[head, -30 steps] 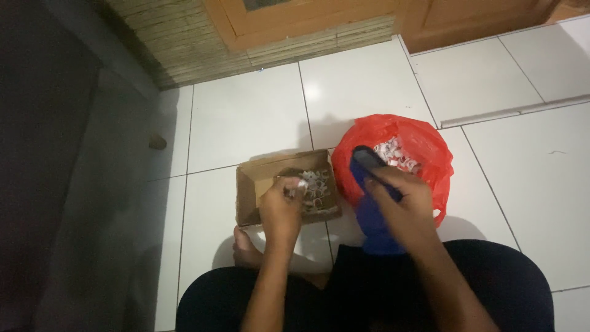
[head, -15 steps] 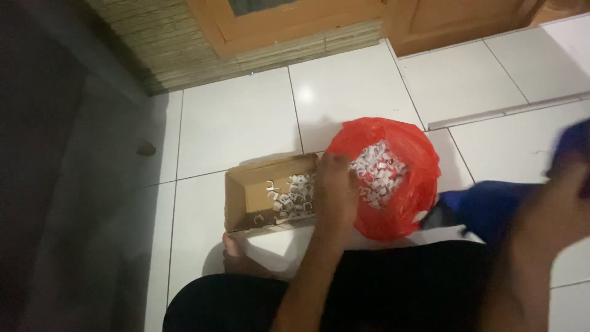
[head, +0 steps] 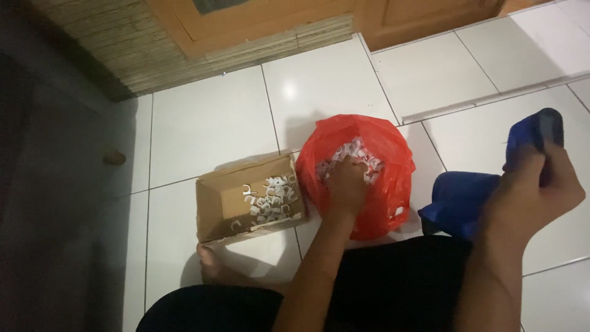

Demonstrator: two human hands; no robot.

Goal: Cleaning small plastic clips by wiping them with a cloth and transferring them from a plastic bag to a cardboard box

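Red plastic bag [head: 375, 178] of small white clips [head: 344, 157] sits on the tile floor [head: 209, 123] dead ahead, left hand [head: 345, 184] sunk in it fingers curled, grip hidden, right hand [head: 531, 184] off right closed on blue cloth [head: 467, 197].

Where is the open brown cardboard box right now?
In the head view the open brown cardboard box lies on the white tiled floor, left of centre, beside the red plastic bag into which the left hand reaches, just beyond a bare foot.
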